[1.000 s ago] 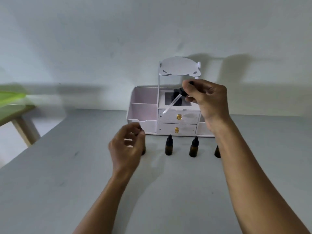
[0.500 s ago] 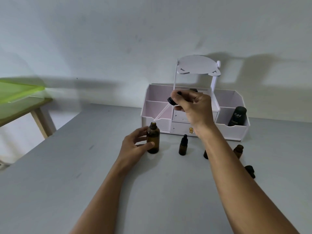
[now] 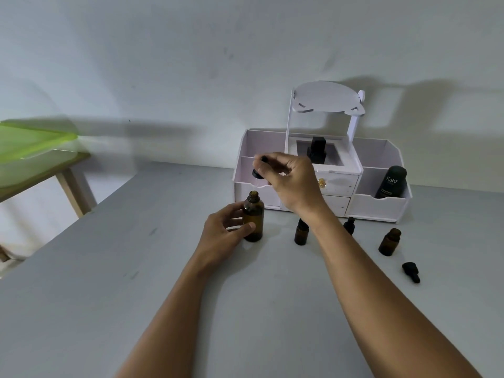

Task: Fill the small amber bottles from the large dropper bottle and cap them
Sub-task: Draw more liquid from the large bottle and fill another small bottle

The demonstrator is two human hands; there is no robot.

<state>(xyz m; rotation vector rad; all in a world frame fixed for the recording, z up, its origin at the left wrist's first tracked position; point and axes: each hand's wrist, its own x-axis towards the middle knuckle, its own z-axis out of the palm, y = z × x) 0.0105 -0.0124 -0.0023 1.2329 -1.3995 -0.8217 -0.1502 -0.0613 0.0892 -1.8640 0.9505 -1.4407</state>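
Near the white organiser's (image 3: 379, 207) left end, left hand (image 3: 223, 236) grips the upright large dropper bottle (image 3: 253, 218) on the table (image 3: 109, 268); right hand (image 3: 289, 178), just above, pinches the dropper (image 3: 256, 173), tube pointing down at the open mouth.

Curled left hand (image 3: 225, 233) below pinching right hand (image 3: 289, 180)

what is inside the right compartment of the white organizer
A dark green bottle labelled Kahf stands there; the white plastic organizer hides its base, and anything lying low, behind the front wall.
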